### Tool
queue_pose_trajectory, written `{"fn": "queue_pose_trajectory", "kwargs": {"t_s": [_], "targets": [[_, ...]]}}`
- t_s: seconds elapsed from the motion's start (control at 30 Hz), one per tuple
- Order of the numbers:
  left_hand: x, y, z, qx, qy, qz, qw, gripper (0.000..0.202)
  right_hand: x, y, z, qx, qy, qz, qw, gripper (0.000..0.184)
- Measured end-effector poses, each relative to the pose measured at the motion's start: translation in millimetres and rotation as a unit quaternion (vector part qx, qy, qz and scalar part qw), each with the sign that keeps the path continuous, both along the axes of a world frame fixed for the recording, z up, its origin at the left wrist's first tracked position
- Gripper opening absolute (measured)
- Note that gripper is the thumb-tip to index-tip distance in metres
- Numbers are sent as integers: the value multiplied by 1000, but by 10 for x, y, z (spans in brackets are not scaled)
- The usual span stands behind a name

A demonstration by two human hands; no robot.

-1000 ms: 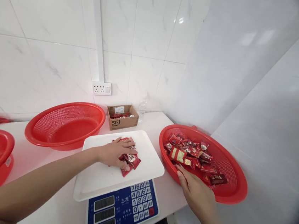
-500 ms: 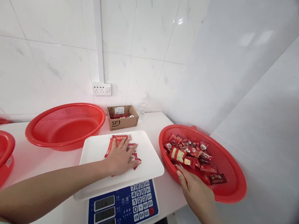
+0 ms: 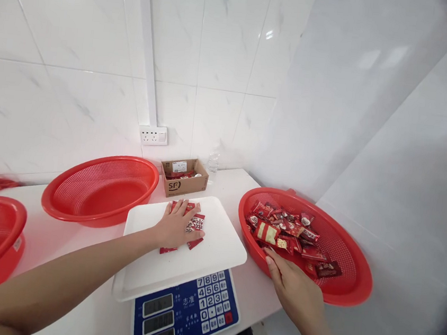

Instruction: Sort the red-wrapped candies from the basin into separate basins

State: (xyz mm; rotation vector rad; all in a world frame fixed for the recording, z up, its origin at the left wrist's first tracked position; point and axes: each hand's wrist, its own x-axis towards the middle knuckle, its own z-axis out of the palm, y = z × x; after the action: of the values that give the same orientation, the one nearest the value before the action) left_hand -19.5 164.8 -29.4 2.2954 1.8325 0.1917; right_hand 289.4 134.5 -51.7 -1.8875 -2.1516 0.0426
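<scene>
My left hand [image 3: 175,227] lies over several small red-and-white snack packets [image 3: 197,223] on the white tray [image 3: 219,247] of a digital scale [image 3: 188,313]. Its fingers are stretched out across the packets, partly covering them, and the thumb points right. At the right, my right hand [image 3: 299,287] grips the near rim of a red plastic basket [image 3: 347,298], thumb outside; the fingertips are partly hidden. Wrapped snacks [image 3: 281,228], mostly red, are heaped inside this basket, which looks tilted. The digits on the scale's displays are too faint to read.
Two more red baskets, one behind the tray's left side [image 3: 56,214] and one at the left edge [image 3: 13,230], stand on the white table [image 3: 230,181]. Behind the tray are a small cardboard box [image 3: 185,186] with red packets and a clear plastic item [image 3: 213,162]. Tiled walls close the back.
My left hand has drawn its fingers closer together, and the packets under it have shifted and bunched up. My right hand keeps its hold on the basket rim. The view has moved slightly.
</scene>
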Motion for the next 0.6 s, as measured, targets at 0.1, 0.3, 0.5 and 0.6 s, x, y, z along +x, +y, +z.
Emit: {"fn": "queue_pose_trajectory", "kwargs": {"t_s": [0.1,0.3,0.5,0.6], "targets": [[37,65,-23,-4,-13,21,1000,77,-1,1,2,-6,-5,1,1000,45],[-7,27,169,-30,-34,-98,994,67,2,-2,6,8,-1,7,1000,44],[-46,-139,343,-66,-43,-161,984,54,2,5,-12,15,-5,7,1000,44],[71,-247,270,-60,-24,-92,994,65,9,17,-21,13,-10,5,1000,44]]}}
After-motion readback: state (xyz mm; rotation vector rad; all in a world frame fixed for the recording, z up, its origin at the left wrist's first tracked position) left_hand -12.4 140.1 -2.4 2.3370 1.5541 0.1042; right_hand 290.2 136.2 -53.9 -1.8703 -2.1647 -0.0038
